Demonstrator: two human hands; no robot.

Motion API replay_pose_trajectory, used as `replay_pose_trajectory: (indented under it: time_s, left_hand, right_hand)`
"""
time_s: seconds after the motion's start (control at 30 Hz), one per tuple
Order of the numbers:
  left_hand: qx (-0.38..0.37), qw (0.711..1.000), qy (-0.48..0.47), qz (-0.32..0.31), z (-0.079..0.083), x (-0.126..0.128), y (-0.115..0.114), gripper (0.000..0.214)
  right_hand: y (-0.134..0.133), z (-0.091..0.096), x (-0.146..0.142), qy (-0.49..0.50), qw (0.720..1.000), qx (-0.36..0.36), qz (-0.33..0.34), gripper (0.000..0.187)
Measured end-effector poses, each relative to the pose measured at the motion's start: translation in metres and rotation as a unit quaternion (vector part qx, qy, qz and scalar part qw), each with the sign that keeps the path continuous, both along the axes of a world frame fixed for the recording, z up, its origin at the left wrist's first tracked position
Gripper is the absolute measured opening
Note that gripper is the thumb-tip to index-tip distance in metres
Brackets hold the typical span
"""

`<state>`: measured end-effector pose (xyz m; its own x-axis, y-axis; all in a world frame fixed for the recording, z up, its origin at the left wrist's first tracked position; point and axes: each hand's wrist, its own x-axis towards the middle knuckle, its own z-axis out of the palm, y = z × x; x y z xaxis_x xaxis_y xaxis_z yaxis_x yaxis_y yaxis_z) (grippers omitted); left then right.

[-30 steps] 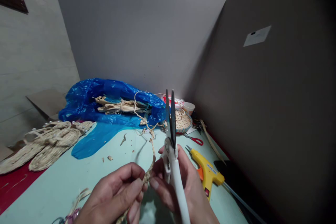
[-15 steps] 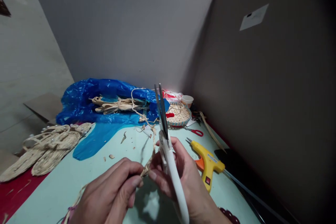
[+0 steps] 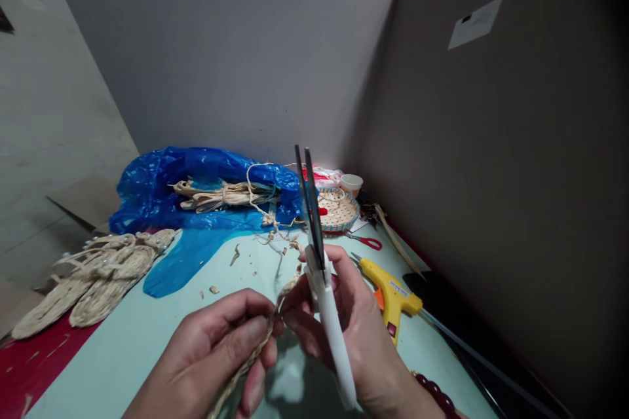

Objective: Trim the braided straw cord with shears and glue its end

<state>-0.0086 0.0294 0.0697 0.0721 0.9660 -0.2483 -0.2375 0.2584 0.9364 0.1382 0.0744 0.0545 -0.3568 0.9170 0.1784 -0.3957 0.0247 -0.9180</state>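
A braided straw cord (image 3: 249, 361) runs through the fingers of my left hand (image 3: 216, 340), which pinches it between thumb and forefinger. My right hand (image 3: 344, 321) carries white-handled scissors (image 3: 327, 321), their dark blades pointing up and slightly apart. With its thumb and fingertips the same hand also touches the cord, close beside the left fingertips. Beyond the hands, the cord's thinner part trails over the pale green table toward a blue plastic bag (image 3: 147, 177). Inside that bag lies a tied bundle of straw strips (image 3: 221, 196).
Woven straw sandals (image 3: 108, 268) lie at the left edge. On the right rests a yellow glue gun (image 3: 393, 291) with its cable. Farther back are red-handled scissors (image 3: 368, 242), a shallow woven basket (image 3: 339, 209) and a small cup (image 3: 352, 183). Grey panels rise behind and to the right.
My left hand has turned and its fingers have opened somewhat, showing more of the braid below them. The right hand and its scissors have shifted slightly right.
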Motion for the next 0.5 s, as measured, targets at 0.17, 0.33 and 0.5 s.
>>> replay_pose_trajectory:
  time_s: [0.17, 0.33, 0.5]
  left_hand:
    - [0.006, 1.0, -0.014, 0.01, 0.003, 0.002, -0.003, 0.032]
    - [-0.003, 0.998, -0.042, 0.039, 0.008, 0.001, -0.002, 0.033]
    - [-0.002, 0.997, -0.055, 0.061, 0.018, -0.003, 0.0, 0.032]
  right_hand:
    - [0.0, -0.003, 0.0, 0.008, 0.999, 0.032, -0.003, 0.054]
    - [0.007, -0.009, 0.007, -0.05, 0.994, 0.096, -0.034, 0.039]
    - [0.023, -0.006, 0.027, -0.203, 0.912, 0.337, -0.115, 0.035]
